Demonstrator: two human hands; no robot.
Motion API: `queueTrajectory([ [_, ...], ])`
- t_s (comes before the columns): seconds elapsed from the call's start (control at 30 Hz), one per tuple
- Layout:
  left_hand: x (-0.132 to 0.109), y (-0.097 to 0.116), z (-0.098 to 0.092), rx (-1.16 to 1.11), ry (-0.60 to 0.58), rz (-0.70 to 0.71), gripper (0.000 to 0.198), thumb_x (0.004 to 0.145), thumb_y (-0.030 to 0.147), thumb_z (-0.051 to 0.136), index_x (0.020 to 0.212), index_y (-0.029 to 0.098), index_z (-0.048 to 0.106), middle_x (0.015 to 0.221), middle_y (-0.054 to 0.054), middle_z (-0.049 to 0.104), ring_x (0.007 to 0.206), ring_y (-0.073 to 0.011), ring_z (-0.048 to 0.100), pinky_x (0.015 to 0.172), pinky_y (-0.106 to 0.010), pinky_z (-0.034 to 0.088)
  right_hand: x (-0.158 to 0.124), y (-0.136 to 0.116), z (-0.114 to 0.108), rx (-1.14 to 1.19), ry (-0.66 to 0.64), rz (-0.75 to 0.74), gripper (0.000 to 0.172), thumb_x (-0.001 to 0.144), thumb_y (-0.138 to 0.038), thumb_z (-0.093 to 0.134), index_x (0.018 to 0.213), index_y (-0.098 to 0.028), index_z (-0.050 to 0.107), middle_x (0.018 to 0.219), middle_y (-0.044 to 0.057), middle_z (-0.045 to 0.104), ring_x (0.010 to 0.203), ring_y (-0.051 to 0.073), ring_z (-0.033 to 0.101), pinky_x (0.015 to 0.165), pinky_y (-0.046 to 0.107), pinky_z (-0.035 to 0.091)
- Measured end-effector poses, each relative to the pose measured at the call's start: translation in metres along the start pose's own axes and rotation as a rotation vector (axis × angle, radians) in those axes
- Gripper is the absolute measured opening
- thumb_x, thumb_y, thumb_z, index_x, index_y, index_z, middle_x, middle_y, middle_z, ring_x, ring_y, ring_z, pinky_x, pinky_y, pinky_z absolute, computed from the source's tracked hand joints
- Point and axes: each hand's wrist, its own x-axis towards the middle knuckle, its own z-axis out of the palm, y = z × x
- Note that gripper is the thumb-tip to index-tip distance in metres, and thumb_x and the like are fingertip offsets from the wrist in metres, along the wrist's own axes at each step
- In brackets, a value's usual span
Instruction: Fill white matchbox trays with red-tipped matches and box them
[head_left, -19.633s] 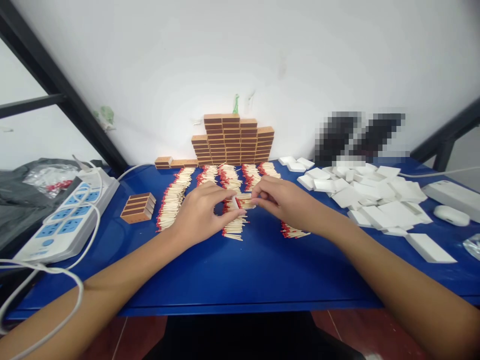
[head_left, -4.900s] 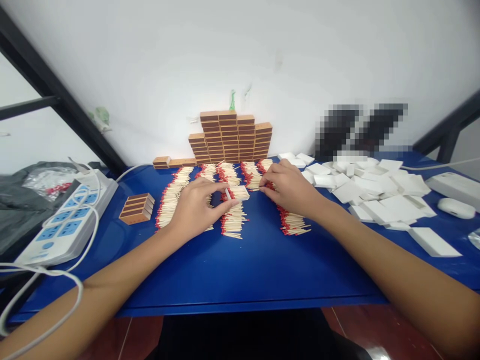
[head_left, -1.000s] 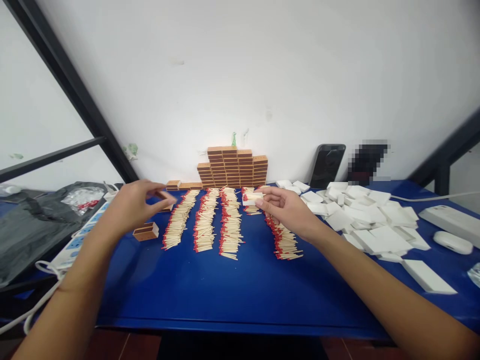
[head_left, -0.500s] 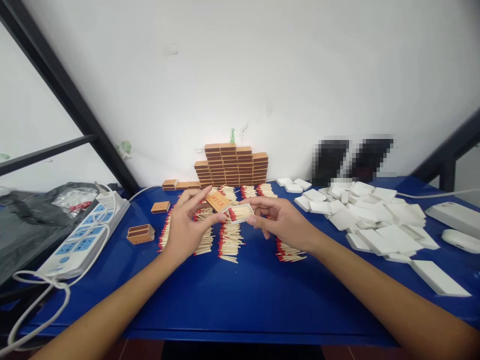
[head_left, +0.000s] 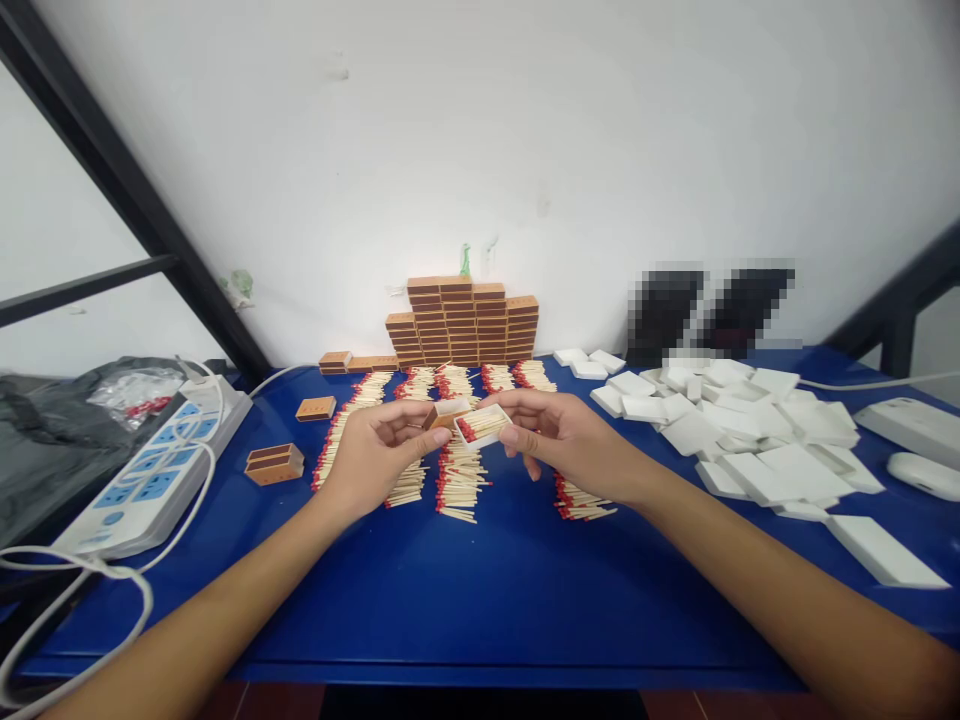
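Turned since the frame half a second before, the sleeve (head_left: pixel 442 416) now showed its pale open end toward the tray (head_left: pixel 491 437), instead of its printed top. Both were held up over the middle row (head_left: pixel 459 492) of loose matches. The left hand (head_left: pixel 375 450) had its thumb and fingers clamped on the sleeve; the right hand (head_left: pixel 574 440) pinched the tray by its right end, thumb on the near side, leaving the left end free beside the sleeve's mouth. Whether the two touched could not be told.

The tray held a layer of matches (head_left: pixel 484 423), red heads to the left, and looked filled, but it was still outside the sleeve. Farther back, the stack (head_left: pixel 465 325) of boxes against the wall appeared finished. Much seemed left: rows of loose matches, a white pile (head_left: pixel 780 430) of trays at right, and at left a flat sleeve-like box (head_left: pixel 316 409) with a striped pair (head_left: pixel 274 464) nearer. Beyond those on the left lay the power strip (head_left: pixel 154 470) and a dark bag (head_left: pixel 45 410).
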Motion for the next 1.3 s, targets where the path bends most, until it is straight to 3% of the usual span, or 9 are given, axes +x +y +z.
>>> queueTrajectory([
  [0.07,-0.002,-0.001,0.001,0.116,0.053,0.069,0.033,0.078,0.041,0.089,0.099,0.017,0.080,0.089,-0.006,0.080,0.077,-0.0192,0.074,0.072,-0.032,0.063,-0.001,-0.002,0.000,0.030,-0.008,0.015,0.050,0.092,-0.054,0.074,0.125,-0.018,0.067,0.078,-0.002,0.065,0.055,0.010,0.058,0.052,0.026,0.052],
  [0.13,-0.003,-0.003,0.000,0.313,0.130,0.230,0.025,0.083,0.039,0.085,0.098,0.019,0.081,0.090,-0.005,0.080,0.077,-0.0183,0.073,0.071,-0.031,0.061,-0.001,-0.002,-0.001,0.063,0.000,0.017,0.049,0.093,-0.055,0.073,0.124,-0.018,0.067,0.078,-0.001,0.066,0.055,0.010,0.058,0.051,0.026,0.050],
  [0.27,-0.005,-0.006,-0.004,0.626,0.195,0.578,0.020,0.091,0.029,0.079,0.111,0.026,0.080,0.106,-0.004,0.080,0.097,-0.0208,0.074,0.089,-0.036,0.060,-0.002,0.000,-0.004,0.083,0.059,-0.020,0.048,0.095,-0.055,0.071,0.125,-0.019,0.067,0.079,-0.001,0.066,0.054,0.009,0.057,0.051,0.026,0.049],
  [0.43,-0.008,-0.008,-0.005,0.683,0.153,0.682,0.029,0.095,0.022,0.073,0.123,0.030,0.077,0.116,-0.004,0.078,0.101,-0.0193,0.074,0.093,-0.035,0.062,-0.001,0.000,-0.002,0.050,0.125,-0.023,0.052,0.088,-0.058,0.077,0.120,-0.018,0.069,0.079,0.000,0.065,0.053,0.010,0.055,0.048,0.027,0.050],
  [0.6,-0.009,-0.004,-0.003,0.683,0.194,0.697,0.032,0.097,0.019,0.070,0.126,0.031,0.076,0.119,-0.004,0.077,0.106,-0.0195,0.074,0.096,-0.036,0.062,-0.001,-0.002,0.002,0.003,0.140,-0.015,0.049,0.090,-0.060,0.073,0.115,-0.018,0.072,0.078,0.001,0.064,0.056,0.011,0.055,0.045,0.024,0.049],
  [0.9,-0.011,-0.006,-0.003,0.640,0.120,0.700,0.039,0.096,0.018,0.072,0.131,0.035,0.073,0.132,-0.003,0.073,0.116,-0.0207,0.072,0.104,-0.039,0.060,0.000,0.001,0.009,-0.015,0.213,-0.048,0.054,0.086,-0.061,0.076,0.118,-0.018,0.071,0.082,0.002,0.064,0.060,0.012,0.056,0.045,0.024,0.051],
  [1.13,-0.011,-0.004,0.000,0.425,0.148,0.497,0.025,0.089,0.030,0.082,0.114,0.031,0.080,0.128,-0.005,0.075,0.122,-0.0253,0.070,0.111,-0.047,0.057,0.000,0.004,0.013,-0.014,0.268,-0.074,0.051,0.083,-0.058,0.080,0.118,-0.021,0.073,0.084,0.003,0.064,0.069,0.016,0.060,0.046,0.025,0.054],
  [1.3,-0.009,-0.002,0.005,0.106,0.168,0.300,0.037,0.081,0.036,0.088,0.114,0.022,0.079,0.127,-0.010,0.076,0.123,-0.0292,0.071,0.106,-0.048,0.062,-0.001,0.006,0.013,-0.040,0.275,-0.094,0.049,0.087,-0.059,0.076,0.120,-0.023,0.073,0.085,0.003,0.063,0.070,0.016,0.060,0.048,0.025,0.055],
])
